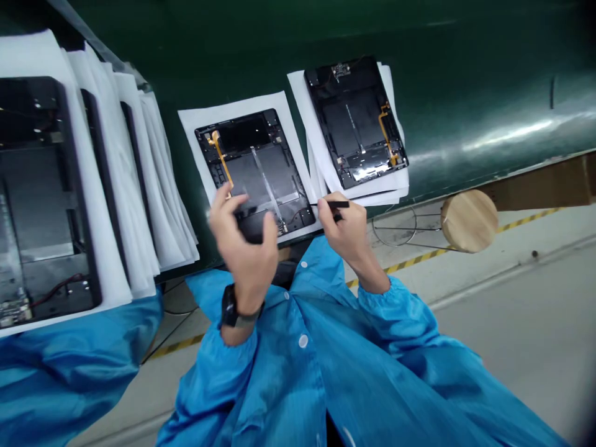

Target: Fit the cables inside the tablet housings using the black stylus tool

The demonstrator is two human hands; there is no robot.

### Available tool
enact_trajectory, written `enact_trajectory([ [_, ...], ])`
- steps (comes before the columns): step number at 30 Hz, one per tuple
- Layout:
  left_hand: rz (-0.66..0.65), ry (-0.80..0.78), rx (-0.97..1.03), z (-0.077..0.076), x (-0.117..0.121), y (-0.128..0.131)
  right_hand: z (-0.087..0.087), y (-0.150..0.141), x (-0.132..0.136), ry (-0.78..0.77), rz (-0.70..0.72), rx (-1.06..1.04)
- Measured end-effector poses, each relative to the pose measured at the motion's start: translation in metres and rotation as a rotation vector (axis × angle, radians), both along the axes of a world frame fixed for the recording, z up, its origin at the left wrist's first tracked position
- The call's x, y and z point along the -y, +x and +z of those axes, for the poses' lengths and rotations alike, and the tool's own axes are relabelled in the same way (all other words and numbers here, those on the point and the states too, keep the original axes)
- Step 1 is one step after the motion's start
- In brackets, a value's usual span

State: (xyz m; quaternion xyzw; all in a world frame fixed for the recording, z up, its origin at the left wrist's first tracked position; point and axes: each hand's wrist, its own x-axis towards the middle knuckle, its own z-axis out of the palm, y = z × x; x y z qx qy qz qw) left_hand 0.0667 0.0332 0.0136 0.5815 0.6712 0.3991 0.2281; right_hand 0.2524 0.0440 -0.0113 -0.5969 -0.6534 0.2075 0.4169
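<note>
In front of me an opened tablet (261, 177) lies on white paper (195, 127), its battery and wiring exposed. An orange flex cable (221, 152) runs along its left side. Over the lower left corner hovers my left hand (246, 254), fingers apart and slightly blurred, holding nothing. My right hand (347, 230) is closed around a thin black tool (338, 204), perhaps tweezers, beside the tablet's lower right edge. A second opened tablet (356, 124) rests on stacked paper to the right, with another orange cable (386, 133) on its right side.
At the left stands a stack of tablets (37, 205) interleaved with white sheets (158, 192). A co-worker's blue sleeve (79, 354) shows below it. The green table (465, 81) extends right. A round wooden stool (469, 221) stands beyond its front edge.
</note>
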Motion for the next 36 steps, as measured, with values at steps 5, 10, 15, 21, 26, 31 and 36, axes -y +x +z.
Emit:
enact_trajectory([
  [5,0.118,-0.249,0.245,0.013,0.036,-0.057,0.004,-0.005,0.021,0.032,-0.075,-0.132],
  [10,0.129,-0.405,0.251,0.009,0.019,-0.074,-0.011,-0.015,0.038,0.027,-0.047,-0.168],
  [15,0.132,-0.431,-0.059,0.004,-0.013,-0.066,-0.005,-0.011,0.029,0.010,0.002,-0.085],
  [21,0.111,-0.467,-0.230,-0.002,-0.017,-0.063,0.006,-0.005,0.008,-0.029,0.166,0.125],
  [26,0.098,-0.444,-0.149,-0.009,-0.017,-0.065,0.003,-0.006,0.004,-0.025,0.174,0.140],
  [31,0.094,-0.432,-0.140,-0.012,-0.015,-0.067,0.003,-0.009,0.003,-0.026,0.153,0.139],
  [36,0.087,-0.422,-0.138,-0.011,-0.014,-0.067,0.003,-0.009,0.004,-0.030,0.143,0.083],
])
